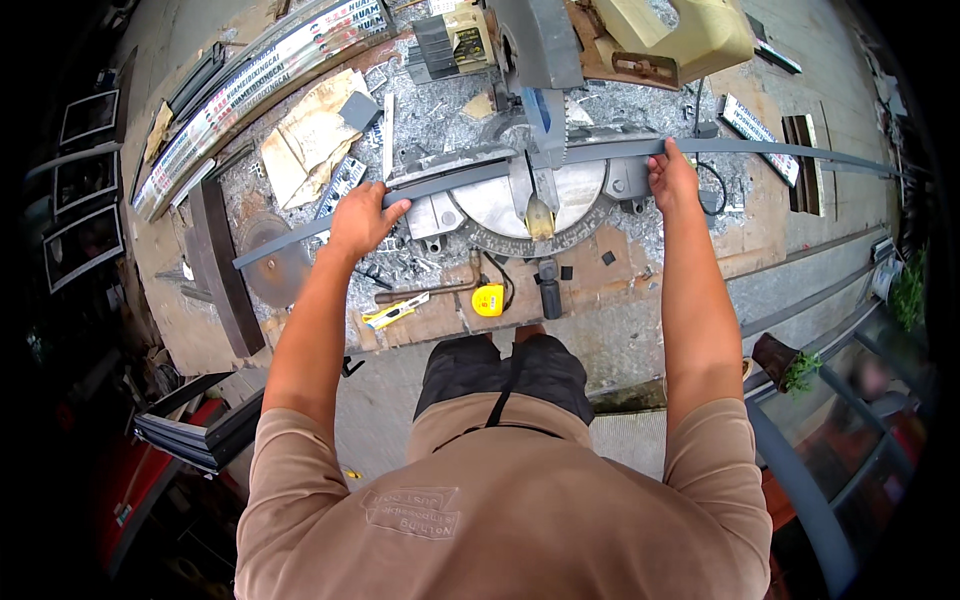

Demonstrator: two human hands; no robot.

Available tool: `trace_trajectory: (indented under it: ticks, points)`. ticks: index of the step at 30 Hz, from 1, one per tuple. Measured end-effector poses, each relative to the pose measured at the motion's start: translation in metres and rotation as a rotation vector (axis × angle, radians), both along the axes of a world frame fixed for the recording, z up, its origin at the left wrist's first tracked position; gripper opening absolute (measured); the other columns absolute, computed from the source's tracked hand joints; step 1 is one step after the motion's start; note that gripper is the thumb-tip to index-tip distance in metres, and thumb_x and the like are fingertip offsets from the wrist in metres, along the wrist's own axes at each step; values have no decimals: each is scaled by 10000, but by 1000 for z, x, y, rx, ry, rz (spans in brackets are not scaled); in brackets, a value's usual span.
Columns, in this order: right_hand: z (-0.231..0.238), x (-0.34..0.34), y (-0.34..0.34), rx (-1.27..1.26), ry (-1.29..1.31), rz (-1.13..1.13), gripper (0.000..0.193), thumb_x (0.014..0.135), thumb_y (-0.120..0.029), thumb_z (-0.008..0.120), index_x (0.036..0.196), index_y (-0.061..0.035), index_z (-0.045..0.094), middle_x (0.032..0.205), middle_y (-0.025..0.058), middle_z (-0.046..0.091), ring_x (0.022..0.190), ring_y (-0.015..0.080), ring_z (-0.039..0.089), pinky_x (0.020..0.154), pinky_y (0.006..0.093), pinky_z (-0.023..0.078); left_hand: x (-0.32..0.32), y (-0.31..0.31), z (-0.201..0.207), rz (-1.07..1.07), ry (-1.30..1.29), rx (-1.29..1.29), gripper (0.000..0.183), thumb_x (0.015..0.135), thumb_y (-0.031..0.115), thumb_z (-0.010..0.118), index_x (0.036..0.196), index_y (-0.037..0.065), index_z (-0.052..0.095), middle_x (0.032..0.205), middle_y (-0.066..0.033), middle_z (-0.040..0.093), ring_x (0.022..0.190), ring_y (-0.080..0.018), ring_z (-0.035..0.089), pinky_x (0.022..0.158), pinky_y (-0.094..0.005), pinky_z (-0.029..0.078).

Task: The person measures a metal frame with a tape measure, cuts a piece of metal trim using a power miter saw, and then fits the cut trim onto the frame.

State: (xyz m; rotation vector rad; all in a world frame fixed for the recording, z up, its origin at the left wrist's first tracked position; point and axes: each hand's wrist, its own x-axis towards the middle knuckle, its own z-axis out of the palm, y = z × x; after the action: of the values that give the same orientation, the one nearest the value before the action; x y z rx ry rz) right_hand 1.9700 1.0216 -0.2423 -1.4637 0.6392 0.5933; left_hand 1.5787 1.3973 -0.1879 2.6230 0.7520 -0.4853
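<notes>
A long, thin grey metal profile (450, 186) lies across the bed of a mitre saw (510, 210) and runs out past it on both sides. My left hand (362, 218) is closed on the profile left of the saw, with the thumb along it. To the right of the saw bed, my right hand (672, 178) pinches the same profile between thumb and fingers. Between my hands the saw blade (548, 118) stands at the profile, under the grey saw head (538, 45). Whether the blade touches the profile, I cannot tell.
Metal chips and offcuts litter the bench. Near its front edge lie a yellow tape measure (488, 300), a utility knife (396, 310) and a dark-handled tool (549, 288). A round saw disc (270, 258) and brown bar (222, 270) sit left, below wrapped profiles (260, 95).
</notes>
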Motion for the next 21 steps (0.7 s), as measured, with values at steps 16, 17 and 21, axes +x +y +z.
trace_trajectory:
  ticks: [16, 17, 21]
  points:
    - [-13, 33, -68, 26, -8, -169, 161, 1122, -256, 590, 1044, -127, 648, 733, -40, 568, 615, 91, 547, 535, 242, 484, 17, -14, -6, 21, 8, 174, 657, 919, 588, 746, 1161, -19, 679, 999, -208, 750, 1013, -388, 687, 959, -511, 499]
    - [-12, 36, -74, 20, 1, -162, 152, 1113, -256, 604, 1065, -120, 652, 762, -28, 589, 629, 94, 560, 542, 242, 490, 17, -13, -10, 11, 16, 180, 673, 928, 591, 735, 1181, -29, 666, 1002, -221, 748, 1012, -393, 692, 962, -507, 506]
    - [0, 40, -84, -165, -14, -176, 216, 1066, -238, 673, 1175, -52, 660, 868, 34, 652, 674, 122, 592, 567, 260, 502, 23, -15, -8, 46, 55, 92, 759, 972, 610, 673, 1280, -80, 600, 994, -297, 726, 1007, -453, 702, 909, -530, 540]
